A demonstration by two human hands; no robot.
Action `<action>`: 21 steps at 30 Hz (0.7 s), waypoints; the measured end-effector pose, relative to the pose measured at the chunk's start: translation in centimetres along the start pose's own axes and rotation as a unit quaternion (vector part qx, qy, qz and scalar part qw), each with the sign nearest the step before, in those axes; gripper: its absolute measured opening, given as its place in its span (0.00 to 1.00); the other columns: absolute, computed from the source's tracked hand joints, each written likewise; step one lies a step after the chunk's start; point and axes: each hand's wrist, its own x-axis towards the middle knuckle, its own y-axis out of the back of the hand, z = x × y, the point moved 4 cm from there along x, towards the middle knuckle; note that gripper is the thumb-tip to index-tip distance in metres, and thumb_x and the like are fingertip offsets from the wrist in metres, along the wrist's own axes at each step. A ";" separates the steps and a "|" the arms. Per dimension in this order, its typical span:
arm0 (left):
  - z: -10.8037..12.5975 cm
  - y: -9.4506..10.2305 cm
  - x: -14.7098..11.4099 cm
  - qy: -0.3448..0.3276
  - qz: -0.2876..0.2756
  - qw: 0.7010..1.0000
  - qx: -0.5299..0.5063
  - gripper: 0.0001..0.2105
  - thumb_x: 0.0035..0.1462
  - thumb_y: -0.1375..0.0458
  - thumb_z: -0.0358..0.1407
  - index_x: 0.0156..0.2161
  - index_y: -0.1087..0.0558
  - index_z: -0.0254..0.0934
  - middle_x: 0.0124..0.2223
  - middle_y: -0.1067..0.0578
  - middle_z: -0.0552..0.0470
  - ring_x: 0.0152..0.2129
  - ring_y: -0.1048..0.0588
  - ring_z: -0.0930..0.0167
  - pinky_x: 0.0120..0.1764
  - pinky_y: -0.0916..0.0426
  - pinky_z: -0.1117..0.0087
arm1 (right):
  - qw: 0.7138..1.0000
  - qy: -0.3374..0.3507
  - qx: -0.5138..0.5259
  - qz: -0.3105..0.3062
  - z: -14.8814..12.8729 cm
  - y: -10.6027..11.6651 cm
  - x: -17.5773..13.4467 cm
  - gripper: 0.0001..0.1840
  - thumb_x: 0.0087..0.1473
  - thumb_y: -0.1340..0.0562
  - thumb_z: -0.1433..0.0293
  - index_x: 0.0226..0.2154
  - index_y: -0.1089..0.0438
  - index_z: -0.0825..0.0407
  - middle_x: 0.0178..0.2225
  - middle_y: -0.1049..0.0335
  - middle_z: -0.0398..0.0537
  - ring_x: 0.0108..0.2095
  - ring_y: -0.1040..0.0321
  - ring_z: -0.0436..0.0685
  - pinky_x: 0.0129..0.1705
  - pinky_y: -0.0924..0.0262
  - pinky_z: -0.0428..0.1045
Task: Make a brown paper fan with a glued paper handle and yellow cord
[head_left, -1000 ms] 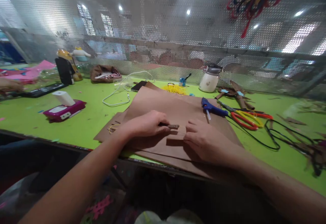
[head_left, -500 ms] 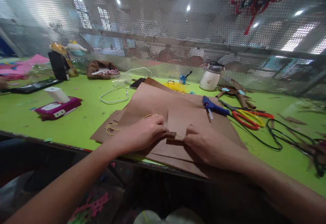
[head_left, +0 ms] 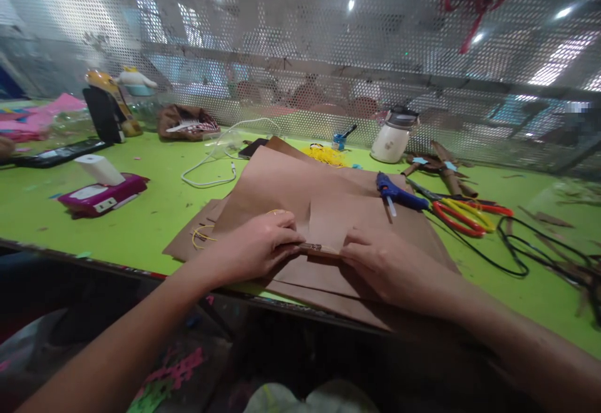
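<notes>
Between my two hands runs a thin brown strip (head_left: 313, 247), low over a stack of brown paper (head_left: 282, 178); it looks rolled or folded, with a darker, shiny stretch. My left hand (head_left: 263, 241) pinches its left end between thumb and fingers. The fingers of my right hand (head_left: 375, 260) are closed on its right end. A loop of yellow cord (head_left: 201, 236) lies beside my left wrist. Behind my right hand, a blue glue gun (head_left: 399, 193) rests on the paper. What lies under my palms is hidden.
Scissors (head_left: 462, 216) with red and yellow handles and a black cable (head_left: 511, 263) lie right. A white jar (head_left: 393, 137), yellow shreds (head_left: 323, 155) and a white cable (head_left: 206, 181) are behind the paper. A purple power strip (head_left: 103, 195) sits left. Perforated metal (head_left: 282, 56) backs the table.
The view has shifted slightly. Both hands keep their hold on the strip, which now looks narrower and more closed up between them; thin ends that stuck out near my right fingers no longer show separately.
</notes>
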 end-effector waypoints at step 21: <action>0.1 -0.3 -0.3 -0.004 0.030 1.000 0.005 0.13 0.61 0.52 0.35 0.33 0.26 0.35 0.35 0.33 0.48 0.33 0.34 0.70 0.36 0.40 0.70 | 0.993 -0.100 0.055 0.015 1.0 -0.4 0.7 0.15 0.60 0.50 0.71 0.25 0.36 0.54 0.26 0.33 0.48 0.26 0.42 0.50 0.28 0.53 0.45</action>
